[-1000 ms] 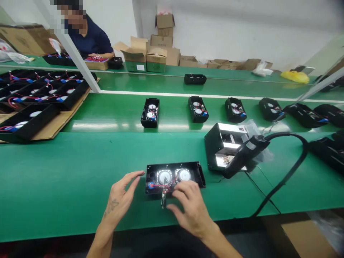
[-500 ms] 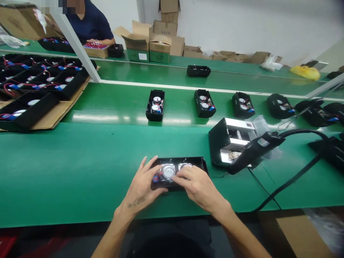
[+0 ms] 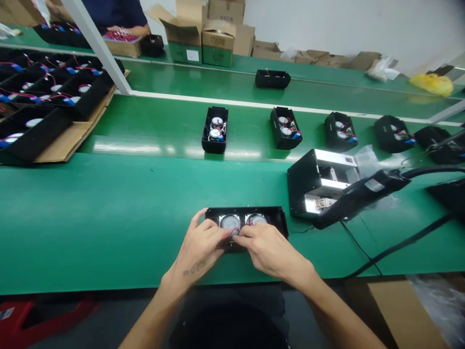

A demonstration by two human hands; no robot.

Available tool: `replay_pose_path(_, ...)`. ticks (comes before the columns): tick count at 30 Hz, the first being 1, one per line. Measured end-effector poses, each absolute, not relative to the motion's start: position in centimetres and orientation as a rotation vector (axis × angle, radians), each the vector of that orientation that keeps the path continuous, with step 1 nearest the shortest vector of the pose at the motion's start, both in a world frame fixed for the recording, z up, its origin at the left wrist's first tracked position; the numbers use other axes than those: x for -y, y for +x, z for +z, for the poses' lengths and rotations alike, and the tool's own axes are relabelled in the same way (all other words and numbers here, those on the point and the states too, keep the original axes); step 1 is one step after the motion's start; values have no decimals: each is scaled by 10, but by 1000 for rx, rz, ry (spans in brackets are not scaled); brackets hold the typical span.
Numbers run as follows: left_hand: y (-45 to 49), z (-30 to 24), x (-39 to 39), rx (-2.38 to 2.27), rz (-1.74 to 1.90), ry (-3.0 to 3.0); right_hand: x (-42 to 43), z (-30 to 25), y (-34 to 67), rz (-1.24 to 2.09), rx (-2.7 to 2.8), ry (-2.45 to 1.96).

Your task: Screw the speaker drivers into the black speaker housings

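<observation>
A black speaker box (image 3: pixel 274 216) lies open side up on the green bench in front of me, its long side across my view. Two round silver speakers (image 3: pixel 229 222) sit inside it. My left hand (image 3: pixel 203 245) covers the box's left end, one finger stretched to the far corner while the others close on a red wire (image 3: pixel 231 233). Pinched fingertips of my right hand (image 3: pixel 269 248) meet that wire over the box, close to the left fingertips. The blue part at the box's left end is hidden under my left hand.
A black and silver machine (image 3: pixel 303 186) stands right of the box, with a black cabled tool (image 3: pixel 363 196) before it. Similar speaker boxes (image 3: pixel 215 131) line the green belt beyond. More fill a cardboard tray (image 3: pixel 60 148) at left. A co-worker (image 3: pixel 119 14) sits across.
My left fingers have moved inward from the blue part to the red wire, which is now lifted between both hands. The view has tilted down slightly.
</observation>
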State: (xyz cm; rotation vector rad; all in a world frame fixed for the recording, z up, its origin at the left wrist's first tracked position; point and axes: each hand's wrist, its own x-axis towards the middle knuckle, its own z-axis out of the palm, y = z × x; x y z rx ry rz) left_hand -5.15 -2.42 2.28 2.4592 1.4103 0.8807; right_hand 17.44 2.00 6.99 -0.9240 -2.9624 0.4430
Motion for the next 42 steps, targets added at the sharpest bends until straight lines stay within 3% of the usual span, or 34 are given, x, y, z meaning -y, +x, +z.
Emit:
replay_pose_path(12, -55, 24, 4, -1285, 716, 2319, -15, 59, 167, 503, 2867, -1020)
replay_pose_path(24, -76, 67, -100, -1182, 363, 1611, -119, 105, 141, 1107, 2711, -1282)
replay_pose_path(42, -75, 67, -99, -1190, 362, 1584, -118, 103, 134, 1169, 2676, -1362)
